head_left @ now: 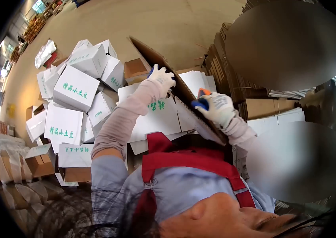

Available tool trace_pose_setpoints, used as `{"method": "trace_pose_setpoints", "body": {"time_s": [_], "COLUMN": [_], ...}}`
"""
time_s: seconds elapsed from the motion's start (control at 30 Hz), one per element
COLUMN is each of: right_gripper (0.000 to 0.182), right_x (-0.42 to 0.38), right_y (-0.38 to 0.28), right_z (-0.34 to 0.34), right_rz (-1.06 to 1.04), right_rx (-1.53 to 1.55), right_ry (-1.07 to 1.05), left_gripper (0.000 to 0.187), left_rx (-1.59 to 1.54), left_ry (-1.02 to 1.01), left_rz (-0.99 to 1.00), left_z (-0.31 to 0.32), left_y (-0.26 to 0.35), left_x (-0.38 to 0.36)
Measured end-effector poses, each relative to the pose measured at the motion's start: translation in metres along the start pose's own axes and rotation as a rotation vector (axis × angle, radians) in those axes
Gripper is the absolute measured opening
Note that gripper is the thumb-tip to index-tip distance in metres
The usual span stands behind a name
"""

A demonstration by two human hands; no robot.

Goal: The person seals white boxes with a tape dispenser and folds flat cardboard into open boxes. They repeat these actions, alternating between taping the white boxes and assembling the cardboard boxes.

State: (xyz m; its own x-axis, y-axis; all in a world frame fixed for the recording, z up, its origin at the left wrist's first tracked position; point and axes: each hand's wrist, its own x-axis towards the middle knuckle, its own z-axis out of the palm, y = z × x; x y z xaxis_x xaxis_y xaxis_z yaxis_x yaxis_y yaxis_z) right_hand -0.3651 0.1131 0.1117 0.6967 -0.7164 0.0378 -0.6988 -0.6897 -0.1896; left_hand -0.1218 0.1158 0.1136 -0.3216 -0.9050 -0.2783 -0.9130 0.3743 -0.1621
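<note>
Both hands are wearing white gloves and gripping a flat cardboard sheet (176, 85), which is being held up tilted in front of the chest: the left hand (162, 79) is curling its fingers over the upper edge, and the right hand (217, 107) is clamping the lower part with blue fingertips showing. Behind it, a pile of white boxes (74, 89) with green lettering is leaning every which way, all closed up so I can't tell what's inside. Stacks of flattened cartons (231, 75) are sitting to the right, and the concrete floor (156, 20) is stretching back through a big warehouse.
</note>
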Motion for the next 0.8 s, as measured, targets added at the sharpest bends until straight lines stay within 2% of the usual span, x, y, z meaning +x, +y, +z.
{"method": "trace_pose_setpoints", "body": {"time_s": [0.03, 0.07, 0.13, 0.17, 0.2, 0.23, 0.27, 0.3, 0.37, 0.4, 0.43, 0.47, 0.5, 0.53, 0.57, 0.6, 0.67, 0.7, 0.73, 0.8], "right_gripper": [0.043, 0.043, 0.04, 0.039, 0.038, 0.039, 0.04, 0.038, 0.034, 0.033, 0.033, 0.034, 0.034, 0.034, 0.034, 0.033, 0.033, 0.034, 0.034, 0.032], "right_x": [0.008, 0.013, 0.024, 0.028, 0.031, 0.029, 0.026, 0.028, 0.053, 0.063, 0.067, 0.074, 0.08, 0.081, 0.078, 0.076, 0.076, 0.075, 0.074, 0.071], "right_y": [-0.009, -0.014, -0.004, 0.004, 0.015, 0.027, 0.038, 0.043, 0.047, 0.046, 0.048, 0.05, 0.05, 0.042, 0.038, 0.036, 0.045, 0.049, 0.048, 0.047], "right_z": [0.005, 0.009, 0.007, -0.006, -0.018, -0.025, -0.029, -0.032, -0.029, -0.02, -0.007, 0.007, 0.012, 0.013, 0.005, -0.001, 0.001, 0.003, 0.003, 0.002], "right_rz": [0.009, 0.02, 0.024, 0.095, 0.176, 0.141, 0.108, 0.103, 0.159, 0.184, 0.172, 0.181, 0.193, 0.179, 0.174, 0.169, 0.147, 0.131, 0.131, 0.112], "right_rx": [-0.05, -0.096, 0.015, -0.027, -0.06, -0.054, -0.043, -0.034, -0.049, -0.063, -0.05, -0.078, -0.106, -0.077, -0.087, -0.104, -0.082, -0.053, -0.062, -0.076], "right_ry": [-0.013, -0.029, 0.001, -0.087, -0.169, -0.069, 0.028, 0.092, -0.052, -0.105, -0.108, -0.044, 0.022, 0.025, -0.019, -0.063, -0.04, -0.018, -0.012, -0.005], "left_gripper": [0.029, 0.029, 0.025, 0.017, 0.014, 0.014, 0.02, 0.03, 0.046, 0.054, 0.062, 0.069, 0.073, 0.073, 0.067, 0.067, 0.059, 0.053, 0.056, 0.06], "left_rx": [0.039, 0.034, -0.059, -0.032, 0.045, 0.017, -0.06, -0.324, -0.469, -0.661, -0.656, -0.617, -0.609, -0.767, -0.669, -0.671, -0.617, -0.902, -1.197, -0.452], "left_ry": [0.101, 0.101, 0.225, 0.372, 0.316, 0.301, 0.247, 0.1, -0.503, -0.725, -0.647, -0.719, -0.474, -0.439, -0.418, -0.415, -0.442, -0.718, -0.876, -0.774], "left_rz": [0.01, 0.005, 0.123, 0.2, 0.225, 0.333, 0.364, 0.439, 0.462, 0.432, 0.409, 0.232, 0.257, 0.152, 0.137, 0.135, 0.326, 0.141, 0.013, 0.039], "left_z": [0.006, 0.009, 0.012, 0.033, 0.028, 0.019, 0.005, -0.008, -0.026, -0.023, -0.021, -0.017, -0.026, -0.036, -0.021, -0.007, 0.016, 0.026, 0.056, 0.045], "left_y": [-0.002, -0.006, -0.012, -0.022, -0.019, -0.018, -0.008, 0.002, 0.035, 0.054, 0.073, 0.094, 0.111, 0.144, 0.16, 0.156, 0.136, 0.114, 0.093, 0.079], "left_x": [0.002, 0.005, 0.011, 0.017, 0.006, -0.015, -0.039, -0.062, -0.081, -0.075, -0.068, -0.05, -0.048, -0.04, -0.026, -0.018, 0.009, 0.02, 0.029, 0.041]}}
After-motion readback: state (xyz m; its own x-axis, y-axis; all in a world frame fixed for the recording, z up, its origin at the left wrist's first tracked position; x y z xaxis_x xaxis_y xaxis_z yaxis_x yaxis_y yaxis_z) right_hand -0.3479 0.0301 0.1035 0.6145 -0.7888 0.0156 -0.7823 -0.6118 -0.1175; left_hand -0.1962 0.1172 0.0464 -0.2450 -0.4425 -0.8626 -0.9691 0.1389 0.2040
